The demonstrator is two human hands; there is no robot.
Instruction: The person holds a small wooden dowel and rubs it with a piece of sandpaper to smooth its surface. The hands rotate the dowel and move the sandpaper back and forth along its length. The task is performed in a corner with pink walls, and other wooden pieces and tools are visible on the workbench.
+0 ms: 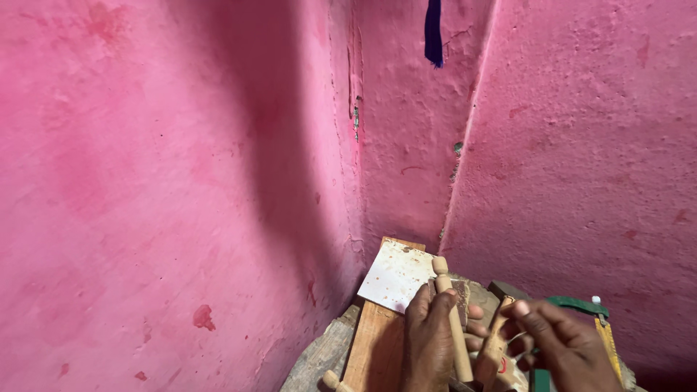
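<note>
1. Turned wooden spindle (pixel 453 319), pale and unfinished, gripped upright in left hand (pixel 430 341) at lower centre of frame; rounded knob end pointing up toward pink wall corner, lower end hidden behind the hand.
2. Left hand closed around spindle shaft, thumb laid along it, fingers wrapped behind.
3. Right hand (pixel 563 341) curled, thumb and forefinger pinching top of second, darker wooden piece (pixel 494 345) just beside the spindle; whether the two pieces touch cannot be told.
4. Judged light and stiff, smooth from turning, so liable to slip in a loose grip; narrow necks near the knob likely the weak points. Best taken at the thick middle of the shaft, as held now.
5. Underneath: wooden plank (pixel 374 345) running toward the corner, resting on a round, worn work surface (pixel 319 359).
6. White, speckled square sheet (pixel 396 276) lying across far end of plank, just behind the knob.
7. Green-framed tool (pixel 577 305) with yellow-handled part (pixel 608 345) at right, partly hidden by right hand; exact kind unclear.
8. Small turned knob (pixel 332 380) at bottom edge, left of plank.
9. Rough pink plaster walls (pixel 181 181) filling most of frame; dark blue strip (pixel 433 33) hanging at top.
</note>
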